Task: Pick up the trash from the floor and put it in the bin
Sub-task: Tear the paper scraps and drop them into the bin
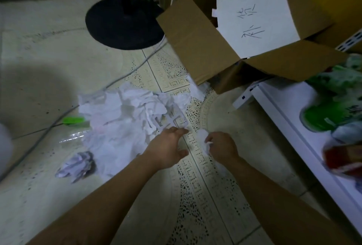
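A heap of crumpled white paper [121, 119] lies on the tiled floor at centre left. A smaller crumpled ball [76, 164] sits apart at its lower left. My left hand [168, 148] hovers at the heap's right edge, fingers spread, holding nothing. My right hand [221, 145] is closed around a small wad of white paper [203, 138] just right of the heap. An open cardboard box [197, 42] with a handwritten white sheet on it stands beyond the hands at upper right.
A black round stand base [121, 25] sits at the back. A grey cable [49, 127] runs across the floor past a green object [73, 120]. A white shelf [290, 123] with green packets runs along the right.
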